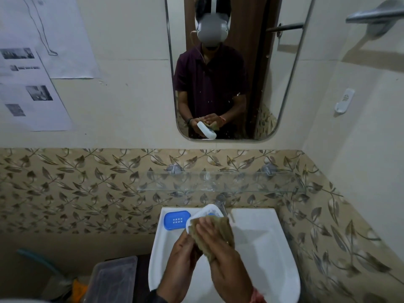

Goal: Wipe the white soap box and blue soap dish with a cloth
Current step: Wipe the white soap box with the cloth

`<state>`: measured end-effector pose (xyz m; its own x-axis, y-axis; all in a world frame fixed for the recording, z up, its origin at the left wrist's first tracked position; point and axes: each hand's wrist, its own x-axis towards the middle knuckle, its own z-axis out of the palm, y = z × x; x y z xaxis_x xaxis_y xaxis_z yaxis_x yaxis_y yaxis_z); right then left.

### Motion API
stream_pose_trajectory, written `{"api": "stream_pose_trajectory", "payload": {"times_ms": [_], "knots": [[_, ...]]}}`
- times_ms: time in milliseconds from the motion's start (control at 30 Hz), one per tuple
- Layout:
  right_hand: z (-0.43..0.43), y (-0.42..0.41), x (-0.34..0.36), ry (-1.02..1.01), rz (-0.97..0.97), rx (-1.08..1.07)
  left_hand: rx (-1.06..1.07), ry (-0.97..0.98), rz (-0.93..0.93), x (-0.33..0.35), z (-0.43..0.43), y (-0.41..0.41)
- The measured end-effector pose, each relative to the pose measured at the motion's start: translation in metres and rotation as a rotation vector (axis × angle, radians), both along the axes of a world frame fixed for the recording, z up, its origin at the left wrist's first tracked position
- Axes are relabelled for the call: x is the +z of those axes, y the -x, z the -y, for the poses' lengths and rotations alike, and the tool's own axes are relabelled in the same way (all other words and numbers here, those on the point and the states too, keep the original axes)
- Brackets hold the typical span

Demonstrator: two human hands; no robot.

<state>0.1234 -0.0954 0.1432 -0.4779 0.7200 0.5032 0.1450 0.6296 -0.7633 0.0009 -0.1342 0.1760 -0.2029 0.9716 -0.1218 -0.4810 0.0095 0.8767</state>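
Note:
Over the white sink (273,248), my left hand (182,254) grips the white soap box (207,212) from below, holding it tilted up. My right hand (218,243) presses a brown-green cloth (220,228) flat against the box's near side, and the cloth covers most of it. The blue soap dish (177,219) lies on the sink's back left corner, just left of the box and apart from both hands. The mirror (273,73) reflects the same hold.
A tap (222,204) rises behind the box at the sink's back edge. A glass shelf (218,182) runs along the wall above it. A lidded plastic container (111,278) stands left of the sink, low down. Papers (32,84) hang on the left wall.

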Motion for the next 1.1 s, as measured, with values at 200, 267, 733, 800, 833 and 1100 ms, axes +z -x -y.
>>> {"api": "stream_pose_trajectory", "payload": {"times_ms": [200,267,733,800,833,1100], "knots": [[-0.041,-0.020,-0.021,0.074,-0.011,-0.190,0.015,0.002,-0.022,-0.005,0.002,0.003],[-0.044,-0.013,-0.011,0.080,-0.016,-0.204,0.011,-0.006,-0.008,-0.005,0.001,0.001],[-0.037,-0.016,0.020,0.058,0.023,-0.037,-0.038,-0.064,-0.483,-0.005,0.010,0.003],[-0.026,-0.013,0.032,-0.045,0.119,0.136,-0.034,-0.050,-0.598,-0.006,0.008,0.004],[-0.022,-0.013,0.035,-0.097,0.162,0.223,-0.010,-0.032,-0.642,-0.008,0.007,0.007],[-0.058,-0.035,0.039,0.021,0.200,0.117,-0.103,-0.120,-0.702,-0.005,0.019,0.005]]}}
